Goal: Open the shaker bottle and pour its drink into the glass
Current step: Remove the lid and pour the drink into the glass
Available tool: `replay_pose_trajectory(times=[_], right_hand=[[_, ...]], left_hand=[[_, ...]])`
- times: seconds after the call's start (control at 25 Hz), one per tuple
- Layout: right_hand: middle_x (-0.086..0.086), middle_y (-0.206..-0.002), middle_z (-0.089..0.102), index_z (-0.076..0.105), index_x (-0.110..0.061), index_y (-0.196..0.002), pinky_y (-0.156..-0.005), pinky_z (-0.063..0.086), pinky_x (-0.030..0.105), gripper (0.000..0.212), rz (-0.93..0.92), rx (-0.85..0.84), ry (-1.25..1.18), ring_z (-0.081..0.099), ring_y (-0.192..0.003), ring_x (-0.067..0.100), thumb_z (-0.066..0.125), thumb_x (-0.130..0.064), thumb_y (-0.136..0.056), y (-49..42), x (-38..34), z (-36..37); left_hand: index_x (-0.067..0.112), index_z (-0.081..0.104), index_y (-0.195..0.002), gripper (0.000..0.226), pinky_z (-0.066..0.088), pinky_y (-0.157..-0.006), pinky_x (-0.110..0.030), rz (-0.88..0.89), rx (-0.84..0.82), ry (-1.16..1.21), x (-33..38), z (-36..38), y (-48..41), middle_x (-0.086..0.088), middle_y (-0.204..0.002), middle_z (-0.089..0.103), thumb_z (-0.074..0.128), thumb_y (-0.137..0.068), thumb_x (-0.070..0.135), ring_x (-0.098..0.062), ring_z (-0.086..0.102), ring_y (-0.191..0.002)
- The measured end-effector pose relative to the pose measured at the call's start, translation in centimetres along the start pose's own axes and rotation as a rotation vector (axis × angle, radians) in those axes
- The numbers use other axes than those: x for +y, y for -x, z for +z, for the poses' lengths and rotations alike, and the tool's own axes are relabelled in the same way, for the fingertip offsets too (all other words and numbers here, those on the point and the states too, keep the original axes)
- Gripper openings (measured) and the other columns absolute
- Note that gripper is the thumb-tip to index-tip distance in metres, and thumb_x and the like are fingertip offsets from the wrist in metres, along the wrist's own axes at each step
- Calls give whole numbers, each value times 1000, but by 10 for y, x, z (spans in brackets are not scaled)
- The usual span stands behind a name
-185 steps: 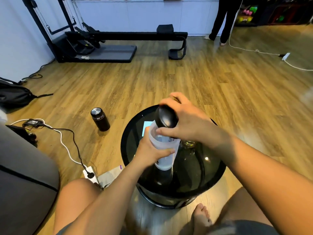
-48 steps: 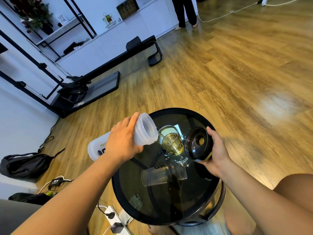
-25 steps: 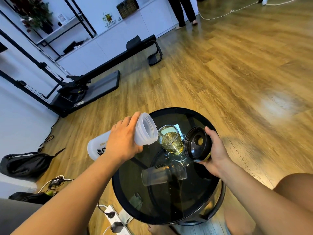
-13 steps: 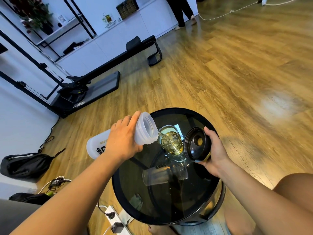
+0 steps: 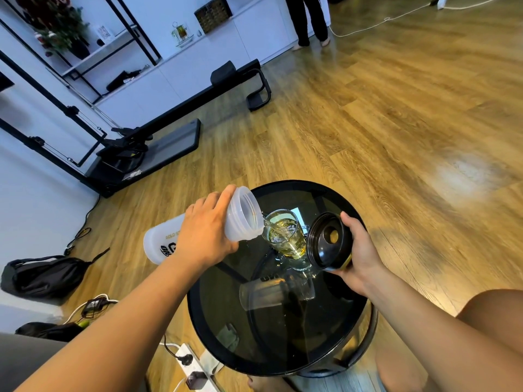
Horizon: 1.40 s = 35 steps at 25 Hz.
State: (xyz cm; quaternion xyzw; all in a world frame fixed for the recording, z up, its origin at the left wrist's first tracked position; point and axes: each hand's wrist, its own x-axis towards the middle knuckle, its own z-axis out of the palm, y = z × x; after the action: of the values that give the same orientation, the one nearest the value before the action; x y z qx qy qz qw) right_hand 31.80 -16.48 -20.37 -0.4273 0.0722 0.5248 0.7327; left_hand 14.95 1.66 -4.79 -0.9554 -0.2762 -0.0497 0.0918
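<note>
My left hand (image 5: 206, 236) grips a translucent white shaker bottle (image 5: 243, 215) near its open threaded mouth. The bottle lies almost level, its mouth just over the rim of a clear glass (image 5: 285, 239). A thin stream runs from the mouth into the glass, which holds yellowish drink with bubbles. The glass stands on a round black glass-topped table (image 5: 283, 335). My right hand (image 5: 359, 256) holds the black shaker lid (image 5: 328, 241) just right of the glass, its underside facing me. Drops of liquid lie on the tabletop around the glass.
A power strip (image 5: 189, 363) with plugs and a white cable lies on the wooden floor left of the table. A black bag (image 5: 42, 275) sits by the left wall. A black exercise machine (image 5: 158, 131) stands further back. A person (image 5: 308, 21) stands far off.
The bottle's base has lifted slightly and the drink in the glass stands a little higher. Both hands and the lid stay where they were.
</note>
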Motion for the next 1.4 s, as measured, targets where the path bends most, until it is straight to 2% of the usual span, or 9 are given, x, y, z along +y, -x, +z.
replay_pose_trajectory(times=[0.12, 0.32, 0.72, 1.4], right_hand=[[16, -119, 75, 70, -19, -123, -94, 55, 59, 77, 0, -10, -7, 70, -111, 38, 77, -65, -60, -1, 1, -1], [16, -120, 74, 70, -19, -123, -93, 55, 59, 86, 5, -15, 1, 70, -111, 38, 79, -66, -52, -2, 1, -1], [15, -117, 75, 71, -19, -121, -95, 54, 58, 63, -3, -19, -17, 70, -109, 37, 72, -61, -74, 1, 0, 0], [16, -118, 75, 70, -18, -121, -98, 53, 59, 60, 1, -7, -12, 70, -110, 37, 70, -59, -78, 3, -2, 2]], left_hand=[[25, 28, -150, 110, 43, -97, -46, 3, 2, -9, 0, -2, -1, -2, -128, 55, 86, -57, 32, -30, 54, -112], [25, 27, -150, 110, 43, -97, -46, 3, 0, -12, 2, -3, -2, -3, -128, 55, 87, -57, 31, -30, 54, -111], [25, 27, -149, 109, 44, -97, -47, 24, 7, -32, 2, -6, -5, -3, -129, 55, 87, -57, 31, -30, 54, -112], [26, 27, -148, 110, 41, -100, -47, 56, 19, -87, 3, -7, -8, -4, -130, 54, 89, -58, 35, -29, 53, -115]])
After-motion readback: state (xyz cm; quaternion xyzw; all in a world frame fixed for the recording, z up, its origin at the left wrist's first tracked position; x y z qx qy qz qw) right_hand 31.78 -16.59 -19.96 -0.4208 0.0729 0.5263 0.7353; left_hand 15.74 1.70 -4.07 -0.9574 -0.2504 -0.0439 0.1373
